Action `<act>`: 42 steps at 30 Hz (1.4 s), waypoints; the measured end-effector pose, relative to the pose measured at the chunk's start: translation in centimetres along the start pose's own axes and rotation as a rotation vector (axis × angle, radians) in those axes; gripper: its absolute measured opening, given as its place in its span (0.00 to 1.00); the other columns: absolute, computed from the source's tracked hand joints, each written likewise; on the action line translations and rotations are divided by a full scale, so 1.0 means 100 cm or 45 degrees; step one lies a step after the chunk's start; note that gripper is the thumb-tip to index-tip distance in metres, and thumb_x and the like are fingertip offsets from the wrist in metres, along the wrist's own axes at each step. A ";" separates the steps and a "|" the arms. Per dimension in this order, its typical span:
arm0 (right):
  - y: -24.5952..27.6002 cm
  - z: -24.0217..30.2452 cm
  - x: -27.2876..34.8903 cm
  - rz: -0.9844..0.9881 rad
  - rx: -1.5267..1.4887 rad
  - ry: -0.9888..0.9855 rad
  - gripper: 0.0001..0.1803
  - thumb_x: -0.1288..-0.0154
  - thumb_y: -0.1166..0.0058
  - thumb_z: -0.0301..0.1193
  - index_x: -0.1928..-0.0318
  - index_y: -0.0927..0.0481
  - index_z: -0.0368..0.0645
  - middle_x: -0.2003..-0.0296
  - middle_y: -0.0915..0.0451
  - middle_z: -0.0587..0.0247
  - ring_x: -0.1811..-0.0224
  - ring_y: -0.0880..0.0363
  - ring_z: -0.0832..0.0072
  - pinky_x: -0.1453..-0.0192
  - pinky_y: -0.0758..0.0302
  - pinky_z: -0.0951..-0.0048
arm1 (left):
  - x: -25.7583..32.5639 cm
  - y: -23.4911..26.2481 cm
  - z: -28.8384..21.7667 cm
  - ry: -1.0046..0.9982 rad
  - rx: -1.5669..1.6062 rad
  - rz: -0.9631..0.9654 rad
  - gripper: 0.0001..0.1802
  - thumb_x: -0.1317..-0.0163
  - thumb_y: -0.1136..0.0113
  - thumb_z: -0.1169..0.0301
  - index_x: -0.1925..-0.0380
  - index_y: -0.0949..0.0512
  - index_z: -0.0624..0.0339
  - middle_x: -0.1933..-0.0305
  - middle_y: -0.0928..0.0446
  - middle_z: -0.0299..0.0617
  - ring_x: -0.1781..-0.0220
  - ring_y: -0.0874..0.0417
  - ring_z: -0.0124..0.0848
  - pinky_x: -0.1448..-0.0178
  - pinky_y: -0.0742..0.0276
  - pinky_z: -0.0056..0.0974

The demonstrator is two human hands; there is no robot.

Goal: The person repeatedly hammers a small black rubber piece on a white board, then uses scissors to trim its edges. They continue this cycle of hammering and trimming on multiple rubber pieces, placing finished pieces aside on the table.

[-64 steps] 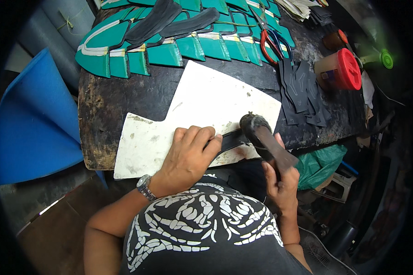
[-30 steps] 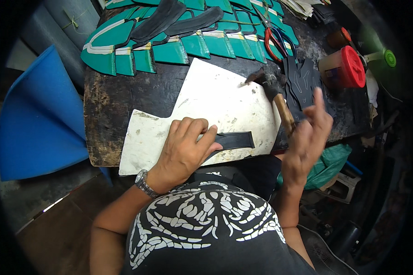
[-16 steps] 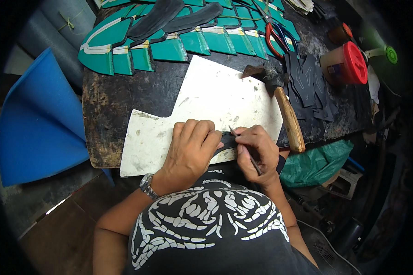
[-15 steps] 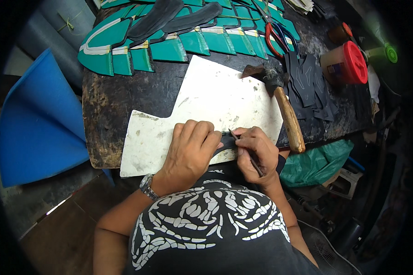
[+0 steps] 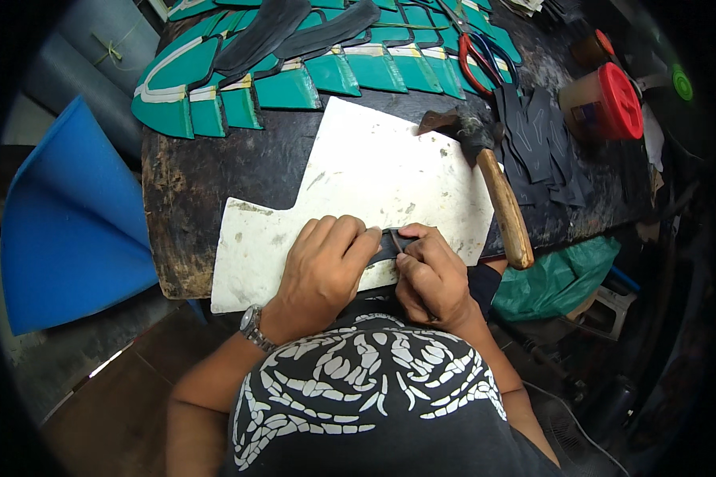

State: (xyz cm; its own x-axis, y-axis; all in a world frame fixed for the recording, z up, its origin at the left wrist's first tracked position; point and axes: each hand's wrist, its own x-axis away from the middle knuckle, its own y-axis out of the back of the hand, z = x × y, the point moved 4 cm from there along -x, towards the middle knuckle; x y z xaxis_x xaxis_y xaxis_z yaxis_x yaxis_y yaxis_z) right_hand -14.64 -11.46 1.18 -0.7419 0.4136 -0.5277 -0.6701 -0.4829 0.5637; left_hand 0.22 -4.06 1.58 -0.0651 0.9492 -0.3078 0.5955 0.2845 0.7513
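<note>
My left hand (image 5: 326, 266) presses flat on a dark strip (image 5: 387, 245) that lies at the near edge of a white cutting board (image 5: 374, 179). My right hand (image 5: 431, 274) pinches the strip's right end with its fingertips, right beside my left fingers. Only a small part of the strip shows between the two hands. A hammer (image 5: 489, 179) with a wooden handle lies on the board's right edge, its dark head pointing away from me.
Rows of green cut pieces (image 5: 294, 75) with dark strips lie at the back of the dark worn table (image 5: 215, 167). Red-handled scissors (image 5: 473, 60), black cut pieces (image 5: 533, 139) and a red-lidded tub (image 5: 605, 99) are at the right. A blue sheet (image 5: 71, 230) stands left.
My right hand has laid the hammer down on the board's right edge and come back to the strip. It now pinches the strip next to my left hand, which has stayed in place.
</note>
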 end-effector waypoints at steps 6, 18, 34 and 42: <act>-0.002 0.000 -0.001 0.030 0.026 0.007 0.15 0.56 0.33 0.17 0.66 0.23 0.31 0.71 0.30 0.55 0.69 0.24 0.58 0.45 0.17 0.51 | 0.001 0.000 0.000 -0.002 -0.004 -0.019 0.12 0.41 0.29 0.79 0.56 0.16 0.66 0.65 0.23 0.42 0.63 0.21 0.38 0.58 0.27 0.41; -0.002 -0.003 0.001 0.056 -0.009 0.017 0.15 0.55 0.32 0.20 0.65 0.23 0.32 0.69 0.30 0.55 0.67 0.24 0.58 0.43 0.18 0.51 | 0.005 0.004 0.003 -0.010 0.058 0.012 0.16 0.43 0.27 0.78 0.53 0.16 0.68 0.61 0.22 0.43 0.62 0.22 0.37 0.57 0.25 0.39; -0.002 -0.002 -0.001 0.074 -0.006 0.012 0.15 0.56 0.31 0.18 0.65 0.23 0.32 0.70 0.30 0.56 0.67 0.24 0.60 0.43 0.19 0.51 | 0.006 0.002 0.005 -0.031 0.071 -0.036 0.12 0.42 0.27 0.80 0.58 0.15 0.66 0.63 0.23 0.41 0.66 0.25 0.34 0.61 0.27 0.37; -0.003 -0.001 -0.003 0.114 0.021 0.012 0.15 0.55 0.32 0.20 0.66 0.23 0.33 0.70 0.31 0.56 0.67 0.25 0.60 0.42 0.20 0.51 | 0.007 0.002 0.004 -0.021 0.093 0.013 0.08 0.36 0.34 0.80 0.57 0.16 0.68 0.62 0.26 0.42 0.62 0.25 0.35 0.57 0.27 0.39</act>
State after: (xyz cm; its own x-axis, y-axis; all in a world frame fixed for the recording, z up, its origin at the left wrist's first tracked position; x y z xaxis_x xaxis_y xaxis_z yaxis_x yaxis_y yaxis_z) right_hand -14.27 -11.49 1.14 -0.7987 0.3618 -0.4808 -0.6014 -0.5047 0.6193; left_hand 0.61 -3.38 1.28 -0.0456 0.9495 -0.3104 0.6529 0.2635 0.7102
